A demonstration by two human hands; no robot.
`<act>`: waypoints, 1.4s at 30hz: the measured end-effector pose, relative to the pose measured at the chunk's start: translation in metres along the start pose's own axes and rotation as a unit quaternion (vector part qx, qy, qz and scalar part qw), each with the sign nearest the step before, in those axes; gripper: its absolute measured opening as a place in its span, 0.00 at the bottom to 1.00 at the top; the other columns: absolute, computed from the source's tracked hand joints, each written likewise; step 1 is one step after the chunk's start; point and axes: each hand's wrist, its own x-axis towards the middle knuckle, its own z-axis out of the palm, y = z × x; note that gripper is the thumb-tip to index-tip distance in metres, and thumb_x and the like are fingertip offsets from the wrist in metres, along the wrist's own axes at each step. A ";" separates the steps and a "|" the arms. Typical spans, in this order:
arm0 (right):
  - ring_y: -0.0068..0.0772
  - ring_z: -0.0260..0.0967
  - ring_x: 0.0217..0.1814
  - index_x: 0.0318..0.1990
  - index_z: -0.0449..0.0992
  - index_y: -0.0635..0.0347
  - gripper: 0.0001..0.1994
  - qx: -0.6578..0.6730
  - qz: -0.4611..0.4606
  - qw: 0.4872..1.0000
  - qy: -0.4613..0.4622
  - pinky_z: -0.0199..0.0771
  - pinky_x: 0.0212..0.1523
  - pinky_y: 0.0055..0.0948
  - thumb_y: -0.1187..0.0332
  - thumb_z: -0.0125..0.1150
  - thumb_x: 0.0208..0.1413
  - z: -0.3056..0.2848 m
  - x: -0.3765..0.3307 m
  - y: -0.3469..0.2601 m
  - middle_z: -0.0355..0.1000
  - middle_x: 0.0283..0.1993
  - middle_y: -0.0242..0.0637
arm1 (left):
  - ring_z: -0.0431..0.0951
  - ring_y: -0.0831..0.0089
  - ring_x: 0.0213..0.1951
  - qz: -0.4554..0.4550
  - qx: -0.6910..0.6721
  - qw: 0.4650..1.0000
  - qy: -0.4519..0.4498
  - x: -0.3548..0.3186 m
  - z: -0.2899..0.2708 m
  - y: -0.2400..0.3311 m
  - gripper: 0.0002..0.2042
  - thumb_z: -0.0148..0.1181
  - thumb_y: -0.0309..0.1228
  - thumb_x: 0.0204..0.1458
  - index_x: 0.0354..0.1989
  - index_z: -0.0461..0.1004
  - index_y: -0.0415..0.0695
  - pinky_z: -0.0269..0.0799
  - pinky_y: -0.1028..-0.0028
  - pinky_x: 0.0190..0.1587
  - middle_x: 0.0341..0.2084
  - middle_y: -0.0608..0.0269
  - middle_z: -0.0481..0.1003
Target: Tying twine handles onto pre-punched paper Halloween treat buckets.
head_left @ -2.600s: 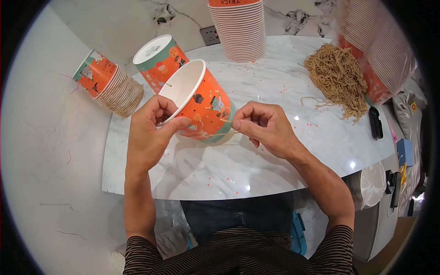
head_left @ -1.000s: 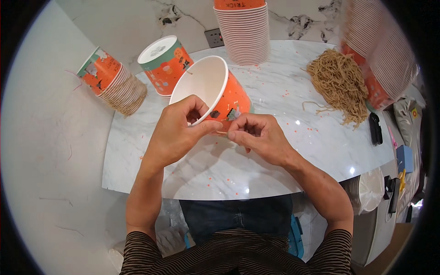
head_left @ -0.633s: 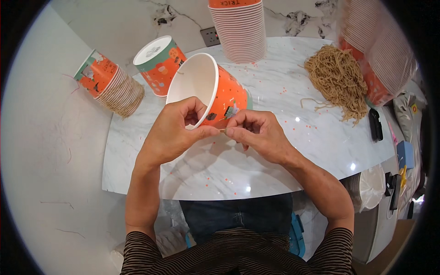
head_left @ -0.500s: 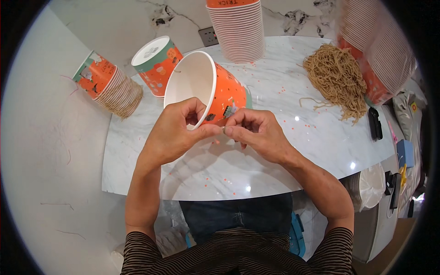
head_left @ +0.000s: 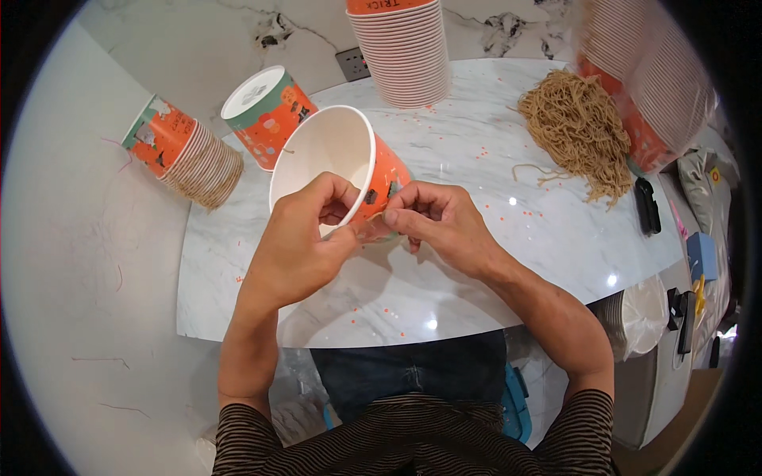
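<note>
Both bare forearms reach in from the near edge, converging; the left hand [head_left: 298,242] curls its fingers closed, the right hand [head_left: 440,218] pinches fingertips together just beside it.

Bright, even indoor light from overhead, seen through a strong fisheye.

The marble tabletop [head_left: 476,238] is glossy and throws back small white glare spots near its front edge, while the left hand [head_left: 298,246] and right hand [head_left: 440,222] cast a soft grey shadow onto it just below them. The centre is sharp; the tabletop's straight edges bow toward the rim, and a black circular vignette cuts off the corners. At upper right the wrapped stack of cups [head_left: 651,87] is smeared and out of focus, and things along the right rim look squeezed and dim.
</note>
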 end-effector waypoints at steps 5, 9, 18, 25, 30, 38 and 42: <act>0.13 0.69 0.29 0.40 0.81 0.60 0.12 0.019 0.002 1.000 -0.013 0.72 0.28 0.20 0.59 0.67 0.64 0.002 -0.001 -0.001 0.78 0.32 0.26 | 0.79 0.80 0.35 -0.042 -0.024 0.999 0.018 0.001 -0.005 0.000 0.06 0.65 0.20 0.55 0.38 0.74 0.34 0.78 0.75 0.43 0.32 0.63 0.80; 0.12 0.69 0.30 0.40 0.82 0.60 0.12 0.031 -0.006 0.999 -0.019 0.72 0.28 0.20 0.60 0.68 0.64 0.002 -0.002 -0.001 0.77 0.32 0.26 | 0.77 0.83 0.32 -0.045 -0.005 0.997 0.063 0.004 -0.002 0.002 0.05 0.63 0.22 0.58 0.36 0.76 0.32 0.74 0.78 0.37 0.26 0.65 0.79; 0.13 0.68 0.30 0.40 0.81 0.61 0.10 0.042 -0.013 0.999 -0.017 0.73 0.28 0.20 0.62 0.68 0.64 0.003 -0.003 -0.005 0.75 0.31 0.25 | 0.69 0.82 0.28 -0.034 0.042 0.997 0.058 0.008 -0.014 -0.004 0.07 0.58 0.25 0.62 0.39 0.76 0.31 0.68 0.74 0.31 0.25 0.63 0.78; 0.14 0.70 0.29 0.41 0.80 0.63 0.10 0.072 -0.004 0.997 -0.027 0.73 0.27 0.21 0.64 0.67 0.64 0.000 -0.004 -0.007 0.75 0.31 0.28 | 0.71 0.79 0.28 0.008 0.090 0.995 0.053 0.008 -0.022 -0.018 0.10 0.61 0.24 0.62 0.48 0.73 0.33 0.70 0.72 0.33 0.26 0.53 0.78; 0.16 0.71 0.25 0.40 0.78 0.63 0.07 0.076 0.046 0.987 -0.131 0.73 0.28 0.18 0.68 0.64 0.66 0.008 -0.010 -0.011 0.80 0.33 0.33 | 0.72 0.82 0.23 0.036 0.041 0.990 0.133 0.013 -0.010 -0.020 0.11 0.65 0.22 0.59 0.48 0.75 0.33 0.68 0.75 0.29 0.22 0.57 0.79; 0.15 0.75 0.36 0.42 0.83 0.62 0.07 0.071 0.074 0.943 -0.316 0.77 0.36 0.21 0.68 0.68 0.64 0.012 -0.018 -0.014 0.81 0.36 0.29 | 0.72 0.83 0.22 0.060 0.096 0.972 0.208 0.019 0.012 -0.015 0.11 0.67 0.23 0.58 0.47 0.75 0.35 0.67 0.78 0.26 0.21 0.60 0.79; 0.16 0.75 0.34 0.41 0.83 0.63 0.06 0.036 0.015 0.923 -0.382 0.77 0.36 0.20 0.70 0.68 0.63 0.011 -0.019 -0.014 0.81 0.35 0.29 | 0.78 0.78 0.24 0.042 0.088 0.973 0.211 0.023 0.017 -0.011 0.11 0.68 0.22 0.57 0.45 0.74 0.35 0.71 0.77 0.28 0.24 0.57 0.82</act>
